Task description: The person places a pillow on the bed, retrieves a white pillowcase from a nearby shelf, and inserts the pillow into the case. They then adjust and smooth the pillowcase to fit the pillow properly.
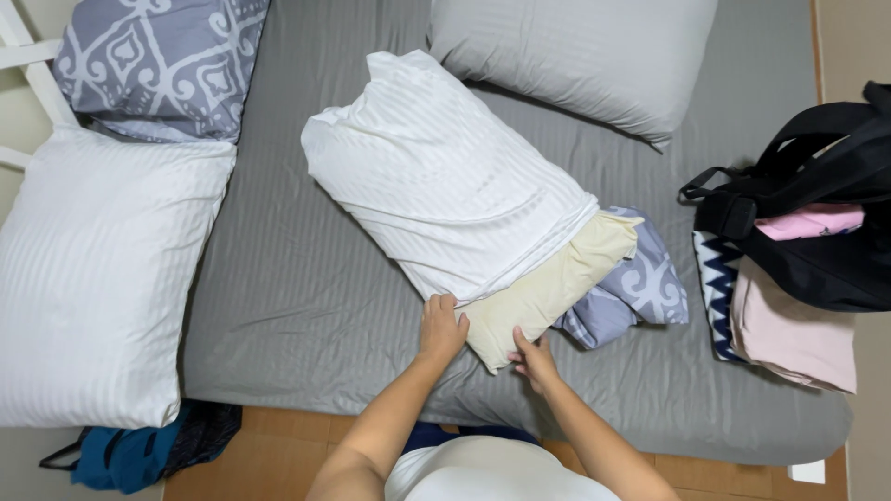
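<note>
with the pillow (548,288) lying mid-bed (278,306), the left hand (440,329) presses flat at the white case (445,186) hem, the right hand (534,360) pinches the pillow's corner; feed corners evenly.

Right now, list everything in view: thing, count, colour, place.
bed sheet: 1, grey, covers the mattress.
white pillows: 2, striped; one at the left edge, one in the middle, half in its case.
cream inner pillow: 1, sticks out of the middle case.
patterned pillow: 1, grey-white, top left.
grey pillow: 1, top centre.
patterned cloth: 1, grey-white, beside the cream end.
black bag: 1, right, on pink clothes.
blue bag: 1, on the floor, bottom left.
left hand: on the case's open edge.
right hand: fingers at the cream corner.
</note>
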